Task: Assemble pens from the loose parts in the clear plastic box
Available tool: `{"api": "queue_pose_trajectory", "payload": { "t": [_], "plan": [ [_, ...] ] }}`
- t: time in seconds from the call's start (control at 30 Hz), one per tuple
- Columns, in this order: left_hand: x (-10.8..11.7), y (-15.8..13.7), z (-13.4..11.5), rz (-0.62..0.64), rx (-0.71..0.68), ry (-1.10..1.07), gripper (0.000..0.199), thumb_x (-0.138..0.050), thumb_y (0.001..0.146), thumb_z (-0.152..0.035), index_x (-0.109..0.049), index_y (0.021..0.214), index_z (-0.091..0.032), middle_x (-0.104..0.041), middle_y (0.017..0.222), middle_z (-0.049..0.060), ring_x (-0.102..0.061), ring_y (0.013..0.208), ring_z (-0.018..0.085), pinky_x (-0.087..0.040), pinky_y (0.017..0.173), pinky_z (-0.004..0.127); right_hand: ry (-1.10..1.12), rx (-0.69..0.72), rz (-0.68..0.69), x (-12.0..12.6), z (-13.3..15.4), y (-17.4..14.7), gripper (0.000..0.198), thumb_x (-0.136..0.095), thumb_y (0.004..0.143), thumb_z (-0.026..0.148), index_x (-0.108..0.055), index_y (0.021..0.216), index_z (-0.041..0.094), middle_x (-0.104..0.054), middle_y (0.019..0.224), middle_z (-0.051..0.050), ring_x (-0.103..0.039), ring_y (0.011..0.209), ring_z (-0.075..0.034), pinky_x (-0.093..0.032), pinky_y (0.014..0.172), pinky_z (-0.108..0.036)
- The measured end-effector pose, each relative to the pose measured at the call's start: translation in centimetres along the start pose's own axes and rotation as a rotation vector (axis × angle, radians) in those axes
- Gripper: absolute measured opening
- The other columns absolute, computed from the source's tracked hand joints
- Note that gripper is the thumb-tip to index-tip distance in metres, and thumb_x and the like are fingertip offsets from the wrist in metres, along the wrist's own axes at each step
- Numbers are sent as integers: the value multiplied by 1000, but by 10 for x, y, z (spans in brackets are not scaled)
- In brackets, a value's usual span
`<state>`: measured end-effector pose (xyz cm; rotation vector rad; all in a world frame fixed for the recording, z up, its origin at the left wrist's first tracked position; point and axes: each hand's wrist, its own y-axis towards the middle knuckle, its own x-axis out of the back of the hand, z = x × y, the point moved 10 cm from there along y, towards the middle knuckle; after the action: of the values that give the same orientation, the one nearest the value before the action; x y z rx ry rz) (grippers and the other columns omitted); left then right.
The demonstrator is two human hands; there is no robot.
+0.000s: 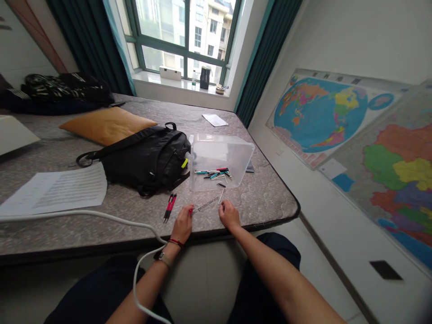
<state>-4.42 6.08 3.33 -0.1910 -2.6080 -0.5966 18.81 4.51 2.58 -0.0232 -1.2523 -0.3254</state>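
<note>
My left hand (183,223) is closed round a small red pen part (191,210), mostly hidden by the fingers. My right hand (230,215) has its fingers pinched at the near end of a thin white pen refill (221,195). A short black pen piece (221,185) lies just beyond that refill. Left of my left hand, two red and black pens (169,208) lie side by side on the mattress (259,198). Ahead of both hands is a clear plastic box (236,153) with a loose heap of pens and pen parts (214,174) in it.
A black backpack (141,157) lies left of the box, before an orange-brown cushion (110,125). Printed sheets (67,189) are at the left. A white cable (101,215) crosses the mattress edge and hangs over my left forearm. White paper (215,120) lies behind the box.
</note>
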Motion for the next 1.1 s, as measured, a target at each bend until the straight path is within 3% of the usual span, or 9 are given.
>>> {"api": "queue_pose_trajectory", "payload": {
  "t": [0.1,0.17,0.33,0.57,0.63,0.73,0.83,0.97,1.1],
  "plan": [
    [0,-2,6,16,40,-2,25,-36,99,-24,-55,114,-22,-65,118,10,-61,113,22,-49,100,41,28,53,29,1,2,8,35,-48,94,21,-58,128,25,-65,105,-6,-60,83,-18,-37,71,-26],
    [-1,0,11,34,75,-9,25,-37,98,-27,-57,113,-22,-67,115,9,-64,110,23,-51,96,41,34,127,119,-2,5,18,38,-48,95,19,-58,130,28,-65,104,-5,-60,85,-17,-38,72,-24],
    [-3,14,2,88,113,-59,24,-40,98,-31,-61,105,-22,-71,97,6,-68,92,22,-54,82,37,-72,287,310,0,15,46,20,-53,93,21,-69,105,23,-62,108,-5,-57,81,-15,-38,71,-23],
    [24,32,-47,51,4,-175,25,-42,97,-30,-62,111,-23,-70,105,7,-67,99,21,-53,88,35,-29,435,469,3,65,59,12,-55,86,12,-65,83,18,-63,93,-4,-56,80,-14,-41,75,-24],
    [35,34,-52,33,-21,-162,25,-42,97,-30,-62,111,-23,-70,107,8,-66,102,22,-52,91,36,145,388,374,24,85,62,10,-53,88,14,-62,85,19,-62,86,-2,-57,77,-15,-44,74,-25],
    [49,37,-52,5,-50,-131,23,-43,97,-27,-62,110,-23,-69,107,7,-65,104,22,-52,92,36,721,208,182,77,110,51,9,-52,93,27,-56,90,19,-60,77,0,-58,67,-14,-50,63,-26],
    [56,38,-50,-17,-69,-94,23,-43,96,-25,-62,109,-23,-69,106,6,-65,103,21,-52,91,35,1167,137,135,123,141,19,17,-60,91,36,-55,96,21,-65,92,-2,-62,70,-13,-55,59,-26],
    [54,36,-55,-15,-89,-72,23,-43,95,-22,-62,109,-22,-69,105,6,-66,101,21,-53,89,34,1313,160,132,157,172,-13,18,-63,91,38,-58,96,22,-66,95,-3,-65,74,-14,-59,59,-27],
    [49,33,-64,10,-106,-69,22,-43,95,-21,-61,108,-22,-69,104,6,-65,99,20,-52,88,34,1310,178,107,153,177,-16,17,-62,92,37,-58,97,21,-66,97,-3,-67,78,-14,-62,63,-28]
  ]
}}
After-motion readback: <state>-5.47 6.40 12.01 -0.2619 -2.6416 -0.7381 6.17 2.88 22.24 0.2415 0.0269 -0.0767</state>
